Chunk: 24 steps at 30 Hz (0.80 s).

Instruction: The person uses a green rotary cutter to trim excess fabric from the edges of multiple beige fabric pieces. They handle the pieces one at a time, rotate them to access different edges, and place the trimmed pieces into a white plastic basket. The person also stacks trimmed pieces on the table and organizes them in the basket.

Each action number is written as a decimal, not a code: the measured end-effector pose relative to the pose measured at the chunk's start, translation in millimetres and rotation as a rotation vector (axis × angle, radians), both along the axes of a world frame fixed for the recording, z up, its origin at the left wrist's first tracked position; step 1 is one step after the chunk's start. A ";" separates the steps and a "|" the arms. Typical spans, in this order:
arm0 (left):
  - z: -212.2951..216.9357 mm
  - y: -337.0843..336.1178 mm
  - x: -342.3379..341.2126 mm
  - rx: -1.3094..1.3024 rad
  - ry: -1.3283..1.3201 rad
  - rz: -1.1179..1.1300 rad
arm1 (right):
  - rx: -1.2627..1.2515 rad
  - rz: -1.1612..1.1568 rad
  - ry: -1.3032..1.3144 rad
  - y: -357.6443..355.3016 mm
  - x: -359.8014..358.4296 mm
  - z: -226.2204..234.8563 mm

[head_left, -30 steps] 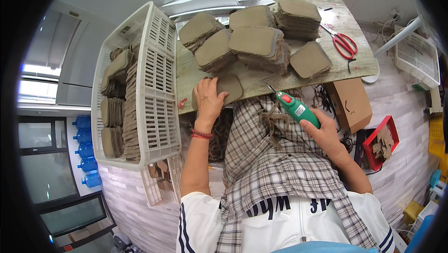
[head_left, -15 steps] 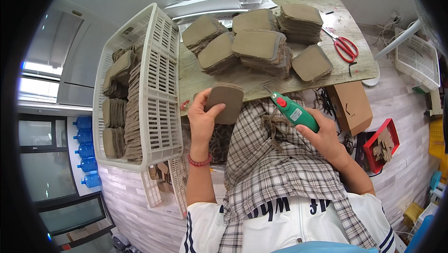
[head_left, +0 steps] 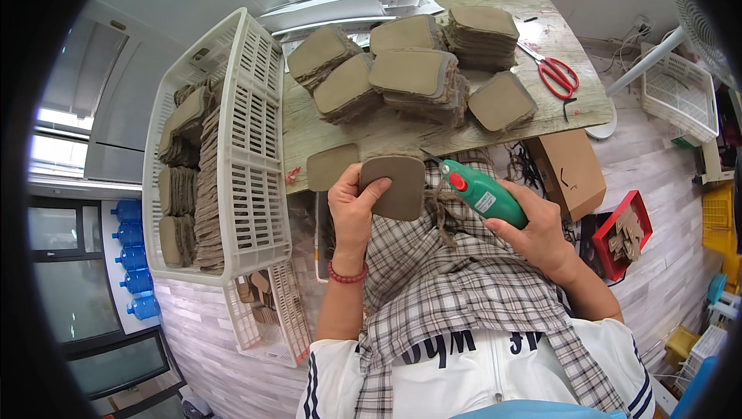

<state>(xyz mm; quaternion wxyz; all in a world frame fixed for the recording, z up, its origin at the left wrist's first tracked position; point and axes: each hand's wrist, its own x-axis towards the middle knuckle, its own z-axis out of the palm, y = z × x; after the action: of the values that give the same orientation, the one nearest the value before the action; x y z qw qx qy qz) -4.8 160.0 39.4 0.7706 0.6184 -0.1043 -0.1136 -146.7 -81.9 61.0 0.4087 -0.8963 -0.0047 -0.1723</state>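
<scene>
My left hand (head_left: 354,206) pinches a brown rounded-square fabric pad (head_left: 398,191) between thumb and fingers, just off the table's front edge. Frayed fibres show along its upper edge. My right hand (head_left: 537,226) is wrapped round a green hand-held electric cutter (head_left: 488,196) with a red button. The cutter's dark pointed tip is close to the pad's upper right corner; whether they touch I cannot tell. Another single pad (head_left: 331,165) lies at the table edge, left of the held one. Beyond my hands stand several stacks of like pads (head_left: 413,75) with ragged edges.
A white slatted crate (head_left: 251,222) with packed pads stands at the left. Red-handled scissors (head_left: 556,77) lie on the table's right (head_left: 568,40). White sheets (head_left: 340,5) are piled at the back. A cardboard box (head_left: 572,175) and a red tray (head_left: 640,210) sit lower right.
My left hand has moved right with the pad, close to the cutter's tip. A single pad now shows on the table edge beside that hand. The whole view has shifted slightly.
</scene>
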 end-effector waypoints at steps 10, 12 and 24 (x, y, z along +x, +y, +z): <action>-0.4 2.5 3.2 0.090 -0.014 -0.151 | -0.030 0.051 0.003 -2.3 -1.7 5.5; -0.2 2.5 4.1 0.117 -0.011 -0.186 | -0.036 0.066 0.000 -3.7 -1.6 5.4; 21.5 5.7 11.7 0.386 -0.010 -0.422 | -0.081 0.148 0.000 -7.2 -1.0 7.6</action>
<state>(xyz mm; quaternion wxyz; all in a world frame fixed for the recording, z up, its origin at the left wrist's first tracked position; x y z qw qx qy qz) 6.9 165.7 60.9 0.5974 0.7188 -0.2108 -0.2863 -147.7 -89.1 68.6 0.3835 -0.9094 -0.0778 -0.1413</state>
